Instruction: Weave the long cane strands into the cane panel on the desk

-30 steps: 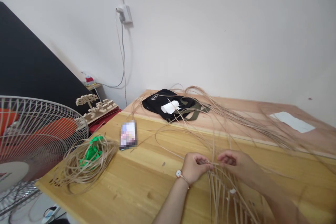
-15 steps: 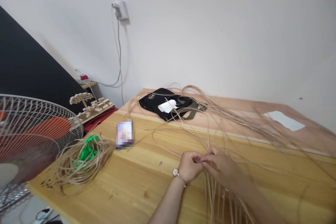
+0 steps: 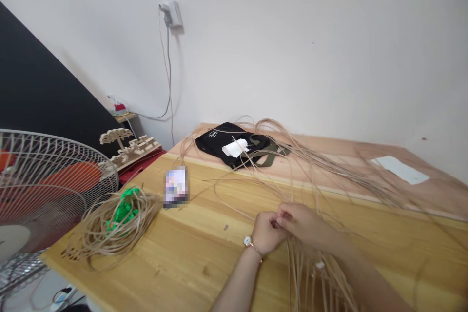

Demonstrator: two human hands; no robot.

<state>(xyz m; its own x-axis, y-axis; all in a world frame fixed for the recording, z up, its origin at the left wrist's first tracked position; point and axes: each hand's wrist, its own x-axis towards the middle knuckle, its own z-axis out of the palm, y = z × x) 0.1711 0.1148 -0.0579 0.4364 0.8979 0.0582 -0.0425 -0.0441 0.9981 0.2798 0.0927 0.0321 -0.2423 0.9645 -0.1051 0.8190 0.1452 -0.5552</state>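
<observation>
small round watch (image 3: 247, 241) I make out on the left wrist (image 3: 257, 246), pale dial (image 3: 247, 240) rimmed in rose gold, slim matching band (image 3: 255, 250), left forearm (image 3: 234, 282) bare

left hand (image 3: 269, 232): fingers curled | right hand (image 3: 298, 222): fingers bent, meeting left

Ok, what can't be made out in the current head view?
All in the head view:
What the two bare hands pinch, if anything: hidden by their fingers.
Lower ends of thin tan strands below them: cut off by bottom edge.
Picture on small rectangular item: pixelated.
White wire fan cage, left part: past left edge.
</observation>
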